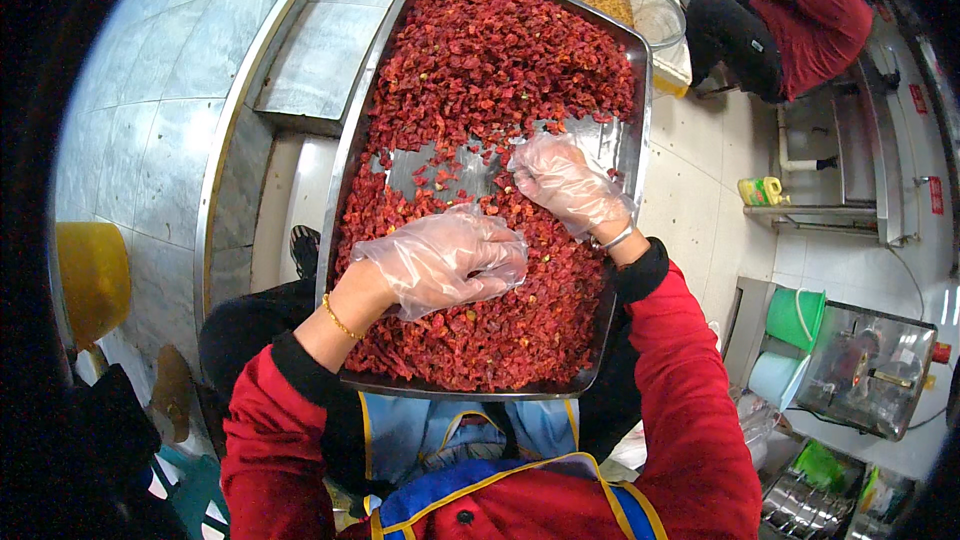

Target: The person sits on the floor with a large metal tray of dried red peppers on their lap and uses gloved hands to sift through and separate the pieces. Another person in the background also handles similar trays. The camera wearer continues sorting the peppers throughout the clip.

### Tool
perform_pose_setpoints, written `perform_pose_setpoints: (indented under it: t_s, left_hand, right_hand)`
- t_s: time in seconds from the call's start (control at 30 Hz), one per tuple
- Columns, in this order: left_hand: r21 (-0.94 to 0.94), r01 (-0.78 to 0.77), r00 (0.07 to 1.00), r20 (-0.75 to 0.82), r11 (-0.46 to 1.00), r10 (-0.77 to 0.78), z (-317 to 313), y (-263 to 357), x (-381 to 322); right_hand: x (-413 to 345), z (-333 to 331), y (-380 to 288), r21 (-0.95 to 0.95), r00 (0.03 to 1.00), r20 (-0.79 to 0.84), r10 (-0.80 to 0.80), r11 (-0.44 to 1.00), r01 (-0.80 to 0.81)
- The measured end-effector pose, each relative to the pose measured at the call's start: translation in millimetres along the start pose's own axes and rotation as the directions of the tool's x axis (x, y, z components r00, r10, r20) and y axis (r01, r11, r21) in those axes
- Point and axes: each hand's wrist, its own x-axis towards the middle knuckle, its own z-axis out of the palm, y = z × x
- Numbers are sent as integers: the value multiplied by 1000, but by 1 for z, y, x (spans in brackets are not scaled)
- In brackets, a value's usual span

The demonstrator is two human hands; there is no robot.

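Note:
A deep metal tray (646, 90) lies lengthwise in front of me, holding two heaps of chopped dried red peppers (502, 60) with a partly bare strip of metal between them. My left hand (450, 259), in a clear plastic glove, rests low over the near heap with its fingers curled; what lies under them is hidden. My right hand (566, 180), gloved the same way, is at the right end of the bare strip, its fingers bent down to the pepper pieces. Whether either hand grips any pieces cannot be seen.
Beyond the tray's far right corner stands a white foam box (667, 52) with yellow contents and a round clear-rimmed lid or bowl. A person in a red top (810, 30) sits at the upper right. A tiled ledge (187, 90) runs along the left. Buckets (795, 319) stand at the right.

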Motion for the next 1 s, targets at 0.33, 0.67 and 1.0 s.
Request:
perform_pose_setpoints:
  t_s: [0.33, 0.67, 1.0]
  left_hand:
    - [15, -4, 999, -39, 1000, 5, 1, 0, -4]
    - [19, 5, 1000, -17, 1000, -4, 2, 0, 1]
    - [12, -27, 999, -43, 1000, 28, 2, -1, 3]
  right_hand:
    - [-25, -112, 54, -458, 872, -318, 372, 745, -485]
    - [0, -17, 23, -117, 999, -10, 53, 992, -54]
    - [5, -31, 39, 27, 986, -166, 19, 1000, -15]
